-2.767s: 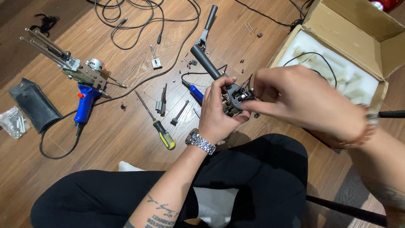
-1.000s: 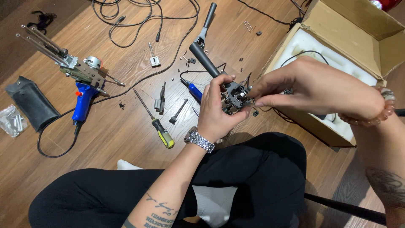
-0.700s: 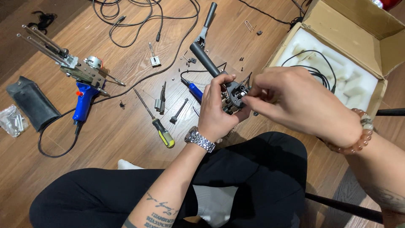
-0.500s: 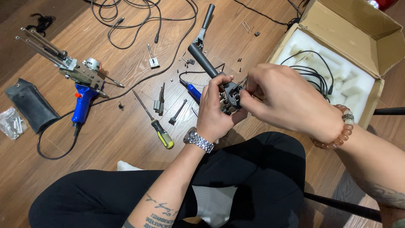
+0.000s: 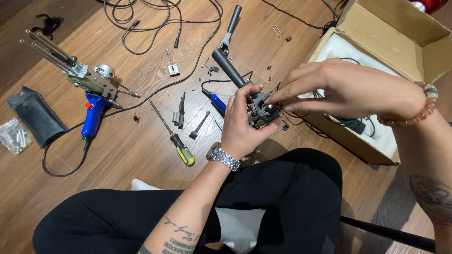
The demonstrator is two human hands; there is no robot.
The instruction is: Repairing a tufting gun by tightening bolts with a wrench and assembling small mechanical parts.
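The left hand (image 5: 242, 124) is closed around a small dark mechanism (image 5: 262, 109) of metal frame and gears, holding it above the floor just in front of the lap. The right hand (image 5: 346, 87) now has its fingertips (image 5: 272, 98) pinched on the top of the mechanism; half a second ago it lay lower and more over the part, and it has since lifted and stretched out, so the fingers work from above and the mechanism shows more plainly. The left hand's grip has not shifted. That suggests fine fitting on the part goes on, not a change of tool.

Left of the mechanism, a yellow-handled screwdriver (image 5: 175, 138) lies on the wooden floor (image 5: 141, 160), untouched, with small metal pieces (image 5: 180, 112) between the two. Above the mechanism a black handle (image 5: 228, 66) slopes away. Far left of it lies a blue-gripped tool (image 5: 92, 89), and beyond that a dark pouch (image 5: 35, 117). Right of the mechanism stands an open cardboard box (image 5: 409, 42) with white lining and a black cable inside.
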